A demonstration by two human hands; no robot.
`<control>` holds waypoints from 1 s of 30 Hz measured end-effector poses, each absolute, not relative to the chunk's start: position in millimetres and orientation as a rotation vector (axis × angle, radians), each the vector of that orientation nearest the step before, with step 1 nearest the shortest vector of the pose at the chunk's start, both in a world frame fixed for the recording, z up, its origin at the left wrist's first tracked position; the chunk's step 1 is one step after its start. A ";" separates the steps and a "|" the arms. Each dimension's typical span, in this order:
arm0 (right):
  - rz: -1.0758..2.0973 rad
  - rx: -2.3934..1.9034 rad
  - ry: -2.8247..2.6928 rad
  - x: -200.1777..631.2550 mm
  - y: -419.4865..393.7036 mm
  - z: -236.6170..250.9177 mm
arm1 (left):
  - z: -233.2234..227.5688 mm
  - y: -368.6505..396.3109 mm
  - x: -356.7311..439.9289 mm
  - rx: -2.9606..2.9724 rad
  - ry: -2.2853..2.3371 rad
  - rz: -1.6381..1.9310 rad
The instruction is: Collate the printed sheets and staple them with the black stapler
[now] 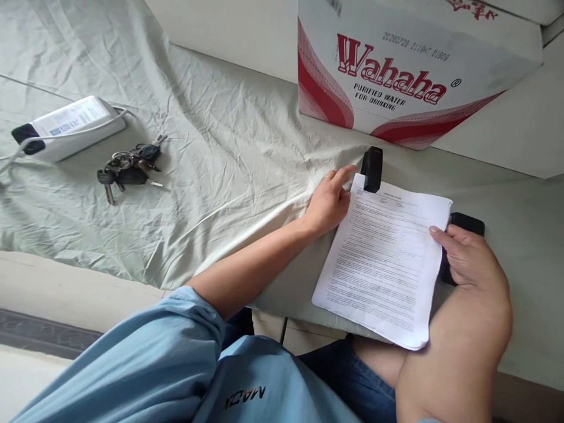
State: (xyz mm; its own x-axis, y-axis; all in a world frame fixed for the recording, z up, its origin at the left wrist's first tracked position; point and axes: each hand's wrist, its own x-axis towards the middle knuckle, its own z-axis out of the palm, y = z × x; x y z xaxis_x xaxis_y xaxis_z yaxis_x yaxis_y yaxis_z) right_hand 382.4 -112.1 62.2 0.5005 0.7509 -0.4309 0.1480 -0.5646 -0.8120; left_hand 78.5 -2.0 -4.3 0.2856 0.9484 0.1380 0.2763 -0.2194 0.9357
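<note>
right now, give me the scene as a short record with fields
left hand: rests at the top left corner of the printed sheets, forefinger by a black stapler
right hand: thumb on the sheets' right edge, over a black object
surface: pale green cloth
behind: Wahaha water carton
far left: bunch of keys, white power strip

Two bare hands were in view, the left hand (pixel 328 202) and the right hand (pixel 467 258). One stack of white printed paper sheets (pixel 383 258) lay there; the number of sheets could not be told. Two black plastic stapler-like objects (pixel 372 167) showed, one white cardboard water carton with red lettering (pixel 409 70), one bunch of dark keys (pixel 127 167), and one white power bank with a cable (pixel 66 126).
</note>
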 end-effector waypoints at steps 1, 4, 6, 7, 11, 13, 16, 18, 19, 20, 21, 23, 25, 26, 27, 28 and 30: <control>1.059 -2.014 -0.737 382.7 -112.3 62.6 | -7.0 -3.1 78.4 1.791 1.106 0.993; 1.095 -2.024 -0.727 383.4 -113.2 64.1 | -9.2 -6.8 78.3 2.042 1.092 0.928; 1.097 -2.029 -0.715 382.9 -112.9 64.7 | -4.8 -9.0 79.0 2.134 1.183 0.813; 1.096 -2.028 -0.708 382.1 -112.4 64.8 | -1.2 -9.8 79.9 2.166 1.239 0.756; 1.047 -1.982 -0.698 376.6 -108.6 64.2 | 13.4 -11.4 85.3 2.234 1.369 0.636; 1.027 -1.961 -0.701 374.9 -107.6 64.2 | 15.2 -10.3 86.1 2.227 1.363 0.633; 1.060 -1.970 -0.732 376.1 -110.5 67.4 | 9.0 -6.0 82.0 2.151 1.248 0.718; 1.128 -1.967 -0.791 378.0 -115.3 72.3 | 2.0 -2.1 77.2 2.020 1.142 0.851; 1.162 -1.957 -0.828 378.6 -118.0 75.4 | -1.0 0.0 75.0 1.923 1.106 0.924; 1.191 -1.939 -0.861 378.8 -120.7 78.6 | -3.3 2.0 73.2 1.809 1.084 0.990; 1.209 -1.915 -0.884 378.6 -122.9 81.8 | -4.5 3.9 71.9 1.684 1.071 1.042; 1.207 -1.862 -0.885 376.9 -125.5 87.2 | -3.6 7.4 71.0 1.423 1.055 1.109; 1.156 -1.814 -0.836 374.6 -125.3 90.4 | 1.0 9.8 71.1 1.205 1.034 1.146; 1.122 -1.799 -0.804 373.4 -124.3 91.1 | 4.2 10.5 71.1 1.125 1.017 1.152; 1.088 -1.791 -0.776 372.3 -122.9 91.2 | 7.6 10.8 70.9 1.072 0.992 1.145; 1.056 -1.787 -0.753 371.3 -121.2 90.9 | 10.9 10.6 70.3 1.044 0.959 1.121; 1.012 -1.789 -0.727 369.4 -117.5 89.4 | 16.1 9.1 68.6 1.051 0.865 1.034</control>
